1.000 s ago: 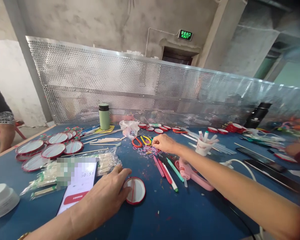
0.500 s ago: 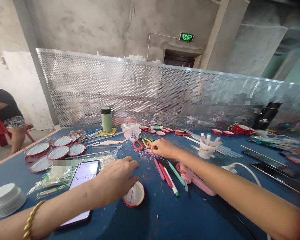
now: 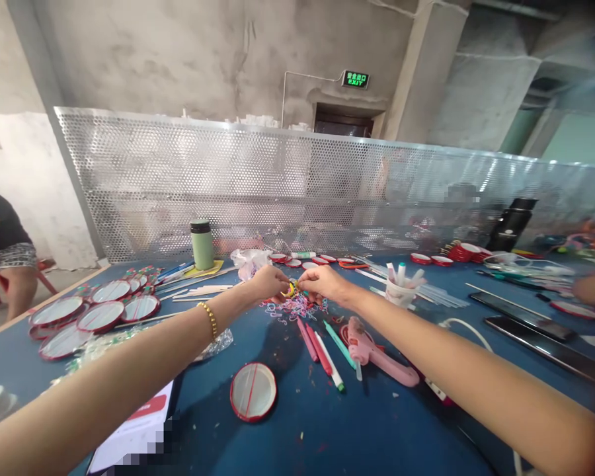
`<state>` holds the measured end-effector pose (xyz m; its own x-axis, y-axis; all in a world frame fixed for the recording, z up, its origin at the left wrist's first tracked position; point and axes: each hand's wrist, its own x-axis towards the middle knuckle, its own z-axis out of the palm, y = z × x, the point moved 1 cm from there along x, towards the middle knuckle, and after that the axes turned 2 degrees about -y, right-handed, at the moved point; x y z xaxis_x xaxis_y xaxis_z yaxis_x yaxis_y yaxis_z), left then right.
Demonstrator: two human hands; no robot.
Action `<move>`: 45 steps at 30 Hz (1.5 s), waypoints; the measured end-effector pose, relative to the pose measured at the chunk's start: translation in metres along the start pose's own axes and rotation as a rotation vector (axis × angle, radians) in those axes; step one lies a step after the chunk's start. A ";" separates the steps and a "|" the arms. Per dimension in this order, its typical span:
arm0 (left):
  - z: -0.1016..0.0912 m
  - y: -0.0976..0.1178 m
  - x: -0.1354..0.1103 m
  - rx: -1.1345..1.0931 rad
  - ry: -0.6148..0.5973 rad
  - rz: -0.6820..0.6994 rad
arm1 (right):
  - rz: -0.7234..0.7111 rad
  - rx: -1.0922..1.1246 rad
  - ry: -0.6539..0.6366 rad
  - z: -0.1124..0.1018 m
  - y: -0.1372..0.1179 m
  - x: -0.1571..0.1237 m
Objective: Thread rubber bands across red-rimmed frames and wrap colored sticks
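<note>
Over a heap of thin pink, purple and white string pieces (image 3: 300, 307), both hands meet fingertip to fingertip. My left hand (image 3: 270, 283), below a gold bead bracelet (image 3: 208, 321), has its fingers curled together; what they pinch, if anything, is too small to see. Close beside it, my right hand (image 3: 324, 283) has thumb and fingertips pressed together, their contents also unclear. A yellow handle-like loop (image 3: 291, 289) shows between the hands. Nearer to me lies a round red-rimmed disc (image 3: 253, 391) with a white face and a red line across it.
Several markers (image 3: 330, 360) and a pink glue gun (image 3: 377, 354) lie right of centre. A white cup of pens (image 3: 401, 291) stands behind. At left are more red-rimmed discs (image 3: 99, 316), a green bottle (image 3: 202, 246) and a phone (image 3: 133, 436). A perforated metal screen (image 3: 238, 178) borders the table.
My left hand has moved from beside the near disc forward to the string heap, meeting my right hand. The phone display has changed from a timer to another screen.
</note>
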<state>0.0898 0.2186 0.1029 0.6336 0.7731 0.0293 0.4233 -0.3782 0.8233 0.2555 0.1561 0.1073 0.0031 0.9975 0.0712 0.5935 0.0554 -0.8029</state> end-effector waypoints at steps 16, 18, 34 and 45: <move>0.024 0.000 0.024 -0.203 0.021 -0.001 | 0.051 0.279 0.076 0.004 0.011 0.002; 0.025 0.002 0.025 -0.183 0.025 0.008 | 0.045 0.292 0.077 0.002 0.012 0.003; 0.020 0.001 0.026 -0.050 0.002 0.001 | 0.050 0.198 0.151 -0.011 0.011 -0.002; 0.023 0.001 0.030 0.196 0.045 -0.020 | 0.106 0.091 0.235 -0.008 0.005 -0.004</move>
<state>0.1242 0.2290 0.0917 0.5962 0.8017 0.0429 0.5564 -0.4510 0.6979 0.2654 0.1524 0.1078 0.2547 0.9607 0.1107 0.5055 -0.0347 -0.8622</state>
